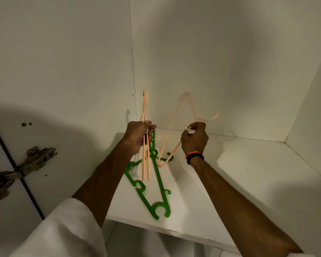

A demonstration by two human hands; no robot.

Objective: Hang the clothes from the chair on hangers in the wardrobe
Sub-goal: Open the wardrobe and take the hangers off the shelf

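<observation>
Two hands at work inside the wardrobe, above the white shelf [248, 173]. With the left hand [137, 136], grips a pair of peach hangers [145, 108] round the middle, fingers curled about them. Long axis near upright, edge-on to the camera, lower ends hanging just above the shelf. With the right hand [194, 140], pinches a third peach hanger [188, 101] between thumb and fingertips. Blurred, so exact tilt unclear, but reaching up and away to the far right, with the lower end curving down to the near left toward the shelf. Kept apart from the left-hand pair, hands side by side at about the same height and depth.

Below and between the hands, green hangers [157, 184] flat on the shelf. Long axis running near to far, hooks toward the near edge, partly under the left-hand pair. Cannot count them; seem two or more, tangled.

No clothes, chair or rail in view; presumably somewhere out of frame.

Judging by this: at the hanger-picking step, no garment yet hung. Next calls for bringing a hanger out toward the near side, off the shelf. Right hand's single hanger the readier, being separate. Risk: snagging its low curved end on the green hangers while lifting clear.

Also there: door hinge [35, 160] at the near left, dark and orange band [195, 156] on the right wrist.
</observation>
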